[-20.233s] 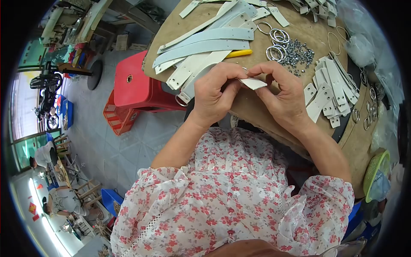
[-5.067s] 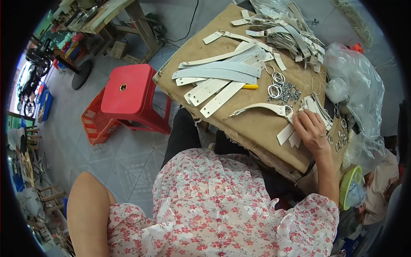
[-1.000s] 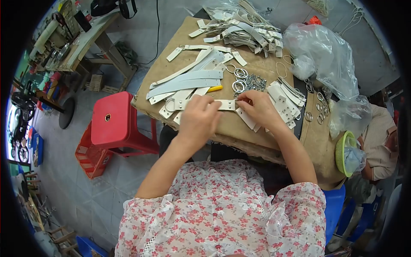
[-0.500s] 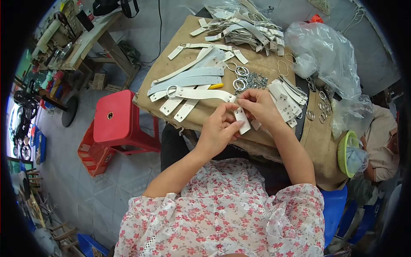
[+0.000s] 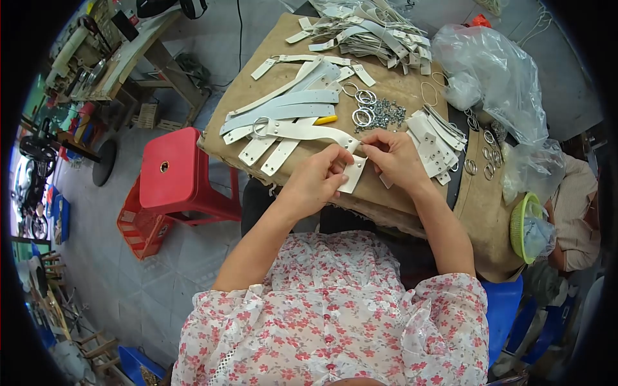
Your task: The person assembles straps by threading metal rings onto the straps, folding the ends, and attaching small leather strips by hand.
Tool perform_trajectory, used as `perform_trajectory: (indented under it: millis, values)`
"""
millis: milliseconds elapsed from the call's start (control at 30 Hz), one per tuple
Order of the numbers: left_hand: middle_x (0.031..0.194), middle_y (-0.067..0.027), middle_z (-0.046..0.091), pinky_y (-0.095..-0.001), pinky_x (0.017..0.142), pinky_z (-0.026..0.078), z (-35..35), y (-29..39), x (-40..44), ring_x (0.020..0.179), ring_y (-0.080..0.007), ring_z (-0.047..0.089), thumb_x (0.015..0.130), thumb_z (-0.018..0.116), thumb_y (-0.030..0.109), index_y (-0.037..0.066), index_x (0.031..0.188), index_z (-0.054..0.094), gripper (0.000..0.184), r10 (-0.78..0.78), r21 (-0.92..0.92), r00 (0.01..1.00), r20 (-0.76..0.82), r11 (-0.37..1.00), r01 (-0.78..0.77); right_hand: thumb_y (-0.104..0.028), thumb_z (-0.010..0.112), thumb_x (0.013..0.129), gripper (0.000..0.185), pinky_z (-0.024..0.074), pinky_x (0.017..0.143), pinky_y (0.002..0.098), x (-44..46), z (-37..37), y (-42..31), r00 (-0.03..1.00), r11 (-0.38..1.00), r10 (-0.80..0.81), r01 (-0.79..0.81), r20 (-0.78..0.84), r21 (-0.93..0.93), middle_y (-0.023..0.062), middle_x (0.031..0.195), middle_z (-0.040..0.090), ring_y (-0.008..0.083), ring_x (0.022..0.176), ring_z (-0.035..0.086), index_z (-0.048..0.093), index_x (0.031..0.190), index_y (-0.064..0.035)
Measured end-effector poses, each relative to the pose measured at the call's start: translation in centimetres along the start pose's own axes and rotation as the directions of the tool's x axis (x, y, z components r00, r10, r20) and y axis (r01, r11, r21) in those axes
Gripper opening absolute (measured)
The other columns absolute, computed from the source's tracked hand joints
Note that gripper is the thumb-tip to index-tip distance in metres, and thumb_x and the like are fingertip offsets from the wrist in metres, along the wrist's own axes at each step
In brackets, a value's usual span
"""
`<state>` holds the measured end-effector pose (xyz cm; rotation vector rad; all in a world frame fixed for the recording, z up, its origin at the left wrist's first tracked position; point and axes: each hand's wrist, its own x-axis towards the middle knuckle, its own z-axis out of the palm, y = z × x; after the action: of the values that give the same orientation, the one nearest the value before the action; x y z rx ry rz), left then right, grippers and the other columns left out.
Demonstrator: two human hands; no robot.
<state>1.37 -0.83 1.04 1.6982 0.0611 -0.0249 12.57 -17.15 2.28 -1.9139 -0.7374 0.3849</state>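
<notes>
Near the table's front edge, my left hand (image 5: 315, 180) grips a short white strap tab (image 5: 352, 175) with rivet holes between thumb and fingers. My right hand (image 5: 398, 159) is closed in a pinch at the end of a long white strap (image 5: 309, 131), close to the tab; whatever small piece lies between its fingertips is hidden. A metal ring (image 5: 260, 127) sits at the strap's far end. Just beyond my hands lie a heap of small metal rivets (image 5: 388, 114) and loose metal rings (image 5: 363, 116). Short white tabs (image 5: 432, 145) are stacked beside my right hand.
More white straps (image 5: 283, 109) and a yellow-handled tool (image 5: 326, 119) lie on the cloth-covered table (image 5: 241, 77). A strap pile (image 5: 380, 35) is at the back. Plastic bags (image 5: 496, 71) and a green basket (image 5: 519, 228) stand right, near another person's sleeve (image 5: 575, 186). A red stool (image 5: 170, 168) stands left.
The tab in my left hand has turned and shifted slightly left, showing more of its face. My right hand stays pinched close to the strap end. The view has shifted slightly.
</notes>
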Motion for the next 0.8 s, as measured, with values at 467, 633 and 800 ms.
perform_trajectory:
  millis: [467,633,800]
  values:
    - [0.095,-0.0154,0.061,-0.0403,0.08,0.046,-5.7,1.4,-2.5,0.091,-0.0328,0.058,0.074,0.065,0.0,0.003,0.098,0.063,0.024,0.607,0.747,0.741,-0.288,0.626,-0.222,-0.005,0.063,0.083,0.013,0.0487,0.06,0.0297,-0.8,0.7,0.1,0.971,0.935,-0.21,0.166,-0.114,-0.313,0.0129,0.073,0.067,0.019,0.064,0.063,0.067,0.091,0.0028]
    - [0.096,-0.0118,0.061,-0.0403,0.083,0.045,-4.6,1.3,-1.5,0.095,-0.0302,0.056,0.072,0.066,0.001,0.005,0.098,0.064,0.026,0.647,0.825,0.761,-0.05,0.456,-0.333,-0.002,0.062,0.083,0.015,0.0475,0.063,0.0308,-1.9,0.0,0.1,0.933,0.849,-0.355,0.296,-0.058,-0.437,0.0122,0.087,0.063,0.0238,0.073,0.062,0.064,0.097,0.0015]
    - [0.097,-0.0084,0.059,-0.0376,0.085,0.044,-1.8,0.5,1.8,0.098,-0.0282,0.055,0.074,0.068,0.01,0.008,0.096,0.064,0.022,0.674,0.804,0.713,0.193,0.307,-0.508,0.001,0.063,0.08,0.02,0.0502,0.066,0.0327,-3.7,-1.0,-0.4,0.907,0.804,-0.418,0.397,0.055,-0.443,0.0106,0.092,0.061,0.0266,0.077,0.062,0.062,0.1,-0.0004]
